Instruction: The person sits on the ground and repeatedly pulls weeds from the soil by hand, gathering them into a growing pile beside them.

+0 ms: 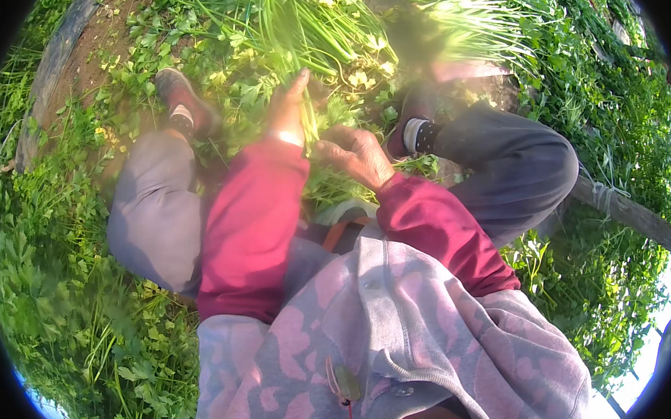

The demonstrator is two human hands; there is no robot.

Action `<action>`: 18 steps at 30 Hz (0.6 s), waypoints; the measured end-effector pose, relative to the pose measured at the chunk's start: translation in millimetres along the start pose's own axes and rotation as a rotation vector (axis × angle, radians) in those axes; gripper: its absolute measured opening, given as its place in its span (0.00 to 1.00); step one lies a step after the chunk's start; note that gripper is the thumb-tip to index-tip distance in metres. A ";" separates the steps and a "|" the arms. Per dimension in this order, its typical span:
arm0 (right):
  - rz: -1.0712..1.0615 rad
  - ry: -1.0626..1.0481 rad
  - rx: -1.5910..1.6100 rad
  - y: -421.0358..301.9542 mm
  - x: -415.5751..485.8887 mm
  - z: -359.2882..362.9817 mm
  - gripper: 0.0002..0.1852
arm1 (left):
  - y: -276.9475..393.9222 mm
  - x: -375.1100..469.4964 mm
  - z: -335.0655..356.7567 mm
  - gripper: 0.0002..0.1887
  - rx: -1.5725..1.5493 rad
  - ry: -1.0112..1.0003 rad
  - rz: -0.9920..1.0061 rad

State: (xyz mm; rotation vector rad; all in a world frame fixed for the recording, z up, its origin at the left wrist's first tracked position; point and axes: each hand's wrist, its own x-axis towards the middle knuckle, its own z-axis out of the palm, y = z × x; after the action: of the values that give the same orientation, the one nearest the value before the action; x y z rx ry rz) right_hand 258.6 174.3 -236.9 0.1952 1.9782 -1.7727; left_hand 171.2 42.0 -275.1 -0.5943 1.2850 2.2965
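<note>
My left hand (288, 108) is closed around a small bunch of green leafy stalks (309, 114), which look like celery; their ends point down toward my lap. Just to the right of these ends is my right hand (358, 154), thumb and fingers bent toward the stalks; whether it touches or pinches one cannot be told. Beyond my hands lies a loose heap of cut stalks with leaves (330, 34). At the top right, a bundle of paler stalks (476, 29) rests on a pink sheet (467, 71), partly blurred by a smudge.
Leafy green plants (72, 308) grow around me on both sides. A dark strip edging (67, 45) curves over bare soil at the upper left. A wooden pole (629, 217) with string tied on it is at the right. My bent knees flank the work, with my shoes (184, 97) among leaves.
</note>
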 end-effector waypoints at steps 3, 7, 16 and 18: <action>0.003 0.104 0.004 -3.2 0.5 2.1 0.10 | 8.5 -6.7 5.3 0.10 -0.210 0.103 -0.007; -0.033 0.321 0.236 10.9 15.1 -2.1 0.08 | 28.1 -17.3 1.6 0.11 -0.160 0.170 0.210; 0.073 -0.063 -0.719 109.5 104.7 -47.4 0.15 | 187.4 -71.5 -36.5 0.10 -0.546 -0.398 0.066; -0.050 0.060 -0.557 110.4 137.3 -37.9 0.16 | 193.2 -72.3 -38.7 0.09 -0.631 -0.415 0.137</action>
State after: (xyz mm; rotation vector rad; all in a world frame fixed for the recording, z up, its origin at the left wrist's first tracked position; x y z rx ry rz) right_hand 173.8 199.9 -393.8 0.0133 2.4462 -1.1867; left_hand 126.6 -94.6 -122.1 -0.1926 0.4107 2.7494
